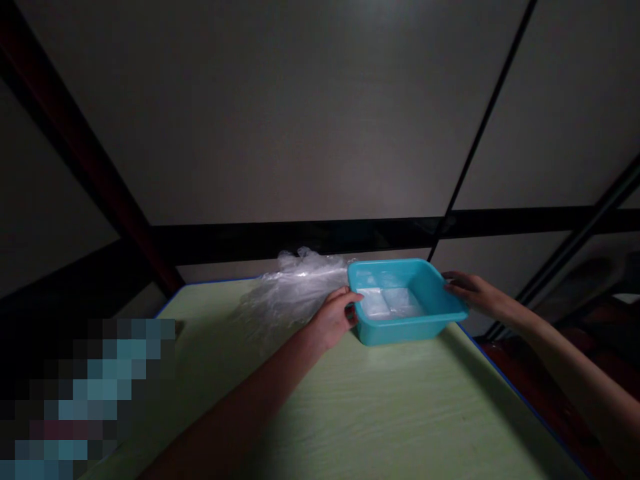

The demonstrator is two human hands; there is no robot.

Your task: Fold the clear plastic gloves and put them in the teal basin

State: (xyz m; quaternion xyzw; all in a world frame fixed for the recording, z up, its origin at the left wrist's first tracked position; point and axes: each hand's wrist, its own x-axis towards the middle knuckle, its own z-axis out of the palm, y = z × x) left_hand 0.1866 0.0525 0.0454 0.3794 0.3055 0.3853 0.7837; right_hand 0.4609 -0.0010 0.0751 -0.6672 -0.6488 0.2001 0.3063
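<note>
A turquoise plastic basin (pixel 405 331), rectangular with a rolled rim, is at the far right part of the green table. Flat white packets (pixel 393 302) lie on its bottom. My left hand (pixel 337 317) grips the basin's left rim, thumb over the edge and fingers outside. On the opposite side, my right hand (pixel 473 293) holds the right rim, its fingers partly hidden behind the edge. Left of the basin, a crumpled clear plastic bag (pixel 295 287) spreads over the tabletop, close to my left hand.
The light green table (pixel 380 407) has a blue edge. Behind it stand large grey panels (pixel 300 133) with a black horizontal band (pixel 280 241). A pixelated patch covers the lower left. Dark reddish items (pixel 530 380) sit below the table's right edge.
</note>
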